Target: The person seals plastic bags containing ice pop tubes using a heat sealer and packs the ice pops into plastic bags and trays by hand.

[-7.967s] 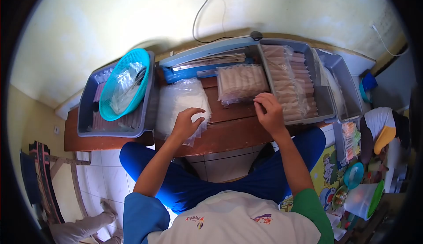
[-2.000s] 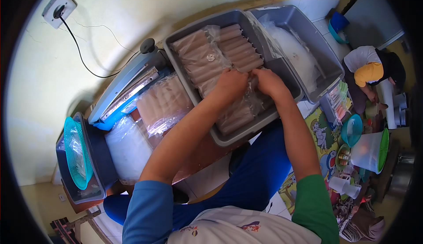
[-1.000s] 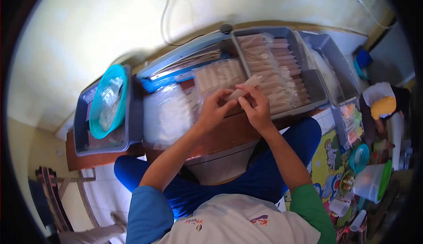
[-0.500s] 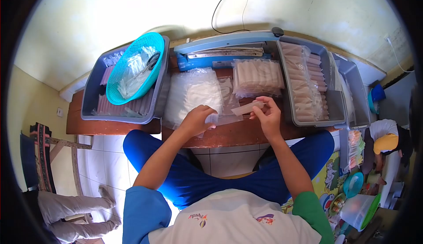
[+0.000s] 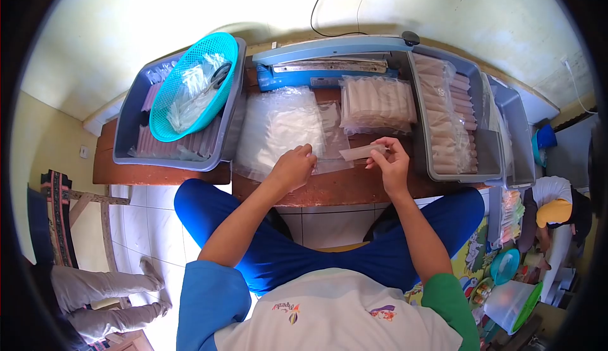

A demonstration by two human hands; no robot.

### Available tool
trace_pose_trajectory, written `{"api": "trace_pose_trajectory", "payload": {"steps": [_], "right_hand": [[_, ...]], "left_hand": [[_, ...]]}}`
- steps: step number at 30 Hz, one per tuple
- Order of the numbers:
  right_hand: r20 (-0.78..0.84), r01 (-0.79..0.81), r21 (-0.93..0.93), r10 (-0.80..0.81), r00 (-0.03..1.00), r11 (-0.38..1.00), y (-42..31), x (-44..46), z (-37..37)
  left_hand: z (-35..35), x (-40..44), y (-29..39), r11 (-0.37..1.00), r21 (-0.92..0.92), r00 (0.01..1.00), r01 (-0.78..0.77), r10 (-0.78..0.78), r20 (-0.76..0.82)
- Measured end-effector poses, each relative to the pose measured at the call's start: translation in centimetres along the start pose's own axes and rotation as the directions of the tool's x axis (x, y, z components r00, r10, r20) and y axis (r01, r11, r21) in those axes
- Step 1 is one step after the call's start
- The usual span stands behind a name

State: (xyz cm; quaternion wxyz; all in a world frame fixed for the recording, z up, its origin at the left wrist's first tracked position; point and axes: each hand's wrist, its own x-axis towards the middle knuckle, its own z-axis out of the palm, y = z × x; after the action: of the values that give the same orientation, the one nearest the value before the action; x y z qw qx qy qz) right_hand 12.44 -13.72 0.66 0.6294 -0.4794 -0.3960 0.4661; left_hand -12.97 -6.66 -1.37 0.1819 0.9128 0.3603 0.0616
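My right hand pinches a pale, flat-ended stick in clear wrapping, its free end pointing left. The fingers of my left hand are curled closed above the front of a stack of clear plastic bags; anything in them is hidden. A single clear bag lies at the right side of that stack. Behind my right hand sits a pile of packs of pale pinkish sticks. At the back is a blue sealer with a long light-blue arm.
On the left, a grey tub holds wrapped sticks, and a turquoise basket with plastic and scissors rests on it. Another grey tub of sticks stands right. A person bends at far right; someone's legs show at left.
My left hand has turned so its fingers curl inward; the pale plastic seen at its fingertips no longer shows. My right hand keeps hold of the stick. The view has shifted slightly.
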Motion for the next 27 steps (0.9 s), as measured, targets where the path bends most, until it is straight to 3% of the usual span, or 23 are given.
{"api": "trace_pose_trajectory", "payload": {"steps": [10, 19, 22, 27], "right_hand": [[-0.019, -0.034, -0.034, 0.033, 0.999, 0.999, 0.2, -0.3, -0.5], [0.020, -0.038, -0.004, 0.038, 0.999, 0.999, 0.6, -0.6, -0.1], [0.031, -0.030, 0.002, 0.030, 0.999, 1.000, 0.8, -0.6, -0.2], [0.106, 0.043, 0.013, -0.044, 0.993, 0.999, 0.6, -1.1, 0.5]], "left_hand": [[-0.9, -0.2, 1.2, 0.988, -0.138, 0.997, 0.072, -0.068, 0.034], [0.2, 0.4, 0.1, 0.991, -0.112, 0.978, -0.073, 0.049, -0.200], [-0.4, 0.4, 0.3, 0.980, -0.200, 0.972, 0.017, -0.062, -0.224], [-0.9, 0.8, 0.4, 0.855, -0.475, 0.947, 0.209, -0.298, -0.120]]}}
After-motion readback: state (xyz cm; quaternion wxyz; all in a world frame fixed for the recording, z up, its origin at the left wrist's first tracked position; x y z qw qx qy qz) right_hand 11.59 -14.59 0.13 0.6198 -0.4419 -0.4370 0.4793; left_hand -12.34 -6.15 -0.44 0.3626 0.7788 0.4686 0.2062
